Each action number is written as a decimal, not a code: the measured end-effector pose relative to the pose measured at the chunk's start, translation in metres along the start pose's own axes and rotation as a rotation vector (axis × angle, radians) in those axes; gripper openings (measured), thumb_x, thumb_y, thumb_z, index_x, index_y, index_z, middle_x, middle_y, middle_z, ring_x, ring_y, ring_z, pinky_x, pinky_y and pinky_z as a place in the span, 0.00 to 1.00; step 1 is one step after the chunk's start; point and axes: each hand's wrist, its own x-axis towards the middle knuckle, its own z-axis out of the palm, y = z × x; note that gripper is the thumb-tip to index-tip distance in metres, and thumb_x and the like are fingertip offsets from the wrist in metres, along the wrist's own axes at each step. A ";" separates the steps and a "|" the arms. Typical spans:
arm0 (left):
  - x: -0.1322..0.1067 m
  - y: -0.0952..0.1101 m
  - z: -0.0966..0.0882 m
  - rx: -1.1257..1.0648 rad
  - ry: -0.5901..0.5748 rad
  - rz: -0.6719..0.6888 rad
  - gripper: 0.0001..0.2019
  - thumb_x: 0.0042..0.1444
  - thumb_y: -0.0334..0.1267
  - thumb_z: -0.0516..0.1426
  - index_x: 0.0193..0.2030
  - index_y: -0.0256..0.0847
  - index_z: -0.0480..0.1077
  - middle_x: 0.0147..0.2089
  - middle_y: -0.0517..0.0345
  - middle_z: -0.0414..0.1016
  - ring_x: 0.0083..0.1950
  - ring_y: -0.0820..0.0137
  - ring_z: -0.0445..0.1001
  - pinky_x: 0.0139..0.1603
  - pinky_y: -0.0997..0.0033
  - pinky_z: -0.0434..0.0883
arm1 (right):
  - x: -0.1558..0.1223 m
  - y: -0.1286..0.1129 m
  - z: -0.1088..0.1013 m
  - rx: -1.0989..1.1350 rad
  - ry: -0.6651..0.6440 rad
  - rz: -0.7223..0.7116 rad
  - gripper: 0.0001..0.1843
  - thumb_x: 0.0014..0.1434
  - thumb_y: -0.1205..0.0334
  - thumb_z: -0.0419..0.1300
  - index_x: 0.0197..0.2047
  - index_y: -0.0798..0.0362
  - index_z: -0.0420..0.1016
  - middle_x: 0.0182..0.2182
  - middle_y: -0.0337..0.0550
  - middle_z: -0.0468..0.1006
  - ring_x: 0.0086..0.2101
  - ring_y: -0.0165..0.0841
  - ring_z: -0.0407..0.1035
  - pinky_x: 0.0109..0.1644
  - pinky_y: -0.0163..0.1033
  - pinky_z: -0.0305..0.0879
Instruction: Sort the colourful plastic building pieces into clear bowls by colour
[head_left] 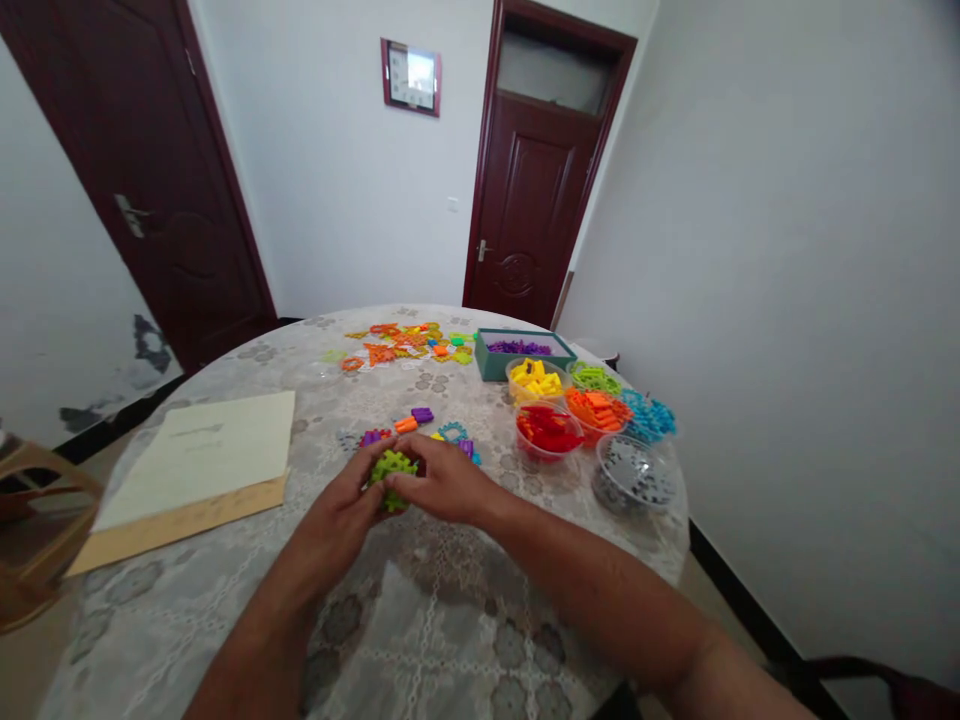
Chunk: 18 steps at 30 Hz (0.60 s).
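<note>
My left hand (346,508) and my right hand (444,480) come together above the near middle of the table. Between them is a lime-green toy building piece (393,478) with notched edges; fingers of both hands close on it and cover its sides. Just beyond the hands lie purple pieces (422,414), an orange piece (406,425) and a blue notched ring (453,432). More purple and red pieces (373,437) show past my left fingers, partly hidden.
Bowls of yellow (537,380), red (548,428), orange (598,411) and grey pieces (634,472) stand at the right, near a green box (491,366). Mixed pieces (405,345) are spread at the back. Papers (217,450) lie at left on the patterned tablecloth (225,610).
</note>
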 end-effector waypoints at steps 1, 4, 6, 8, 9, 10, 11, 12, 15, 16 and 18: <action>-0.002 0.002 0.003 -0.009 -0.049 -0.014 0.32 0.59 0.55 0.64 0.68 0.49 0.69 0.75 0.48 0.64 0.72 0.47 0.67 0.59 0.53 0.80 | -0.004 -0.002 -0.008 -0.014 -0.045 -0.013 0.11 0.62 0.60 0.65 0.49 0.49 0.77 0.40 0.36 0.80 0.38 0.31 0.71 0.42 0.35 0.66; -0.006 0.007 0.012 -0.026 -0.163 -0.066 0.35 0.59 0.56 0.65 0.71 0.52 0.65 0.78 0.48 0.58 0.72 0.47 0.68 0.55 0.54 0.82 | -0.016 -0.004 -0.037 0.006 -0.162 0.051 0.10 0.62 0.55 0.66 0.43 0.51 0.77 0.34 0.35 0.77 0.34 0.30 0.68 0.36 0.34 0.62; -0.006 0.008 0.014 -0.026 -0.186 -0.102 0.37 0.59 0.56 0.65 0.73 0.51 0.62 0.75 0.43 0.63 0.66 0.49 0.75 0.54 0.52 0.83 | -0.023 -0.002 -0.064 0.044 -0.168 0.148 0.11 0.61 0.53 0.65 0.41 0.52 0.77 0.31 0.35 0.75 0.31 0.30 0.67 0.32 0.33 0.60; -0.003 0.008 0.011 -0.016 -0.150 -0.112 0.37 0.59 0.57 0.64 0.72 0.48 0.63 0.68 0.40 0.72 0.60 0.51 0.80 0.54 0.49 0.82 | -0.026 0.004 -0.098 0.021 -0.085 0.209 0.12 0.60 0.52 0.65 0.41 0.52 0.77 0.30 0.35 0.74 0.30 0.29 0.66 0.31 0.32 0.59; -0.002 0.007 0.008 -0.006 -0.113 -0.102 0.36 0.59 0.58 0.64 0.70 0.46 0.65 0.65 0.40 0.75 0.57 0.51 0.81 0.54 0.48 0.82 | -0.026 0.009 -0.119 -0.023 -0.022 0.231 0.12 0.60 0.52 0.65 0.41 0.52 0.78 0.30 0.35 0.73 0.30 0.29 0.65 0.31 0.32 0.58; 0.000 0.007 0.005 0.011 -0.069 -0.084 0.35 0.58 0.59 0.64 0.68 0.45 0.67 0.63 0.41 0.77 0.56 0.51 0.82 0.53 0.48 0.83 | -0.025 0.015 -0.142 -0.093 0.051 0.246 0.13 0.60 0.52 0.64 0.41 0.52 0.78 0.30 0.36 0.73 0.30 0.29 0.65 0.31 0.32 0.58; 0.002 0.007 0.001 0.033 -0.025 -0.063 0.35 0.57 0.59 0.65 0.66 0.44 0.68 0.61 0.41 0.78 0.55 0.51 0.82 0.52 0.48 0.83 | -0.023 0.023 -0.167 -0.164 0.119 0.280 0.13 0.60 0.51 0.64 0.40 0.53 0.78 0.29 0.36 0.73 0.29 0.29 0.65 0.31 0.33 0.58; 0.003 0.007 -0.003 0.061 0.019 -0.045 0.34 0.56 0.60 0.65 0.64 0.43 0.70 0.59 0.41 0.79 0.55 0.51 0.82 0.51 0.49 0.83 | -0.020 0.032 -0.192 -0.232 0.177 0.329 0.14 0.60 0.50 0.63 0.42 0.53 0.79 0.29 0.36 0.74 0.29 0.29 0.65 0.31 0.33 0.59; 0.005 0.008 -0.013 0.131 0.126 -0.016 0.33 0.55 0.61 0.65 0.61 0.43 0.71 0.57 0.43 0.81 0.53 0.52 0.83 0.49 0.52 0.84 | -0.010 0.065 -0.264 -0.560 0.385 0.554 0.17 0.61 0.50 0.63 0.45 0.53 0.80 0.31 0.38 0.77 0.29 0.29 0.67 0.31 0.32 0.59; 0.006 0.009 -0.015 0.146 0.147 -0.014 0.33 0.56 0.61 0.64 0.61 0.43 0.71 0.57 0.44 0.81 0.53 0.53 0.83 0.48 0.54 0.84 | -0.007 0.077 -0.284 -0.603 0.417 0.608 0.17 0.61 0.51 0.63 0.45 0.55 0.80 0.32 0.41 0.78 0.29 0.29 0.68 0.30 0.32 0.59; 0.007 0.009 -0.019 0.169 0.175 -0.014 0.32 0.56 0.61 0.63 0.61 0.43 0.72 0.57 0.45 0.82 0.52 0.54 0.84 0.47 0.56 0.84 | -0.002 0.099 -0.314 -0.662 0.454 0.700 0.18 0.63 0.53 0.61 0.46 0.59 0.81 0.31 0.45 0.79 0.27 0.31 0.68 0.29 0.33 0.59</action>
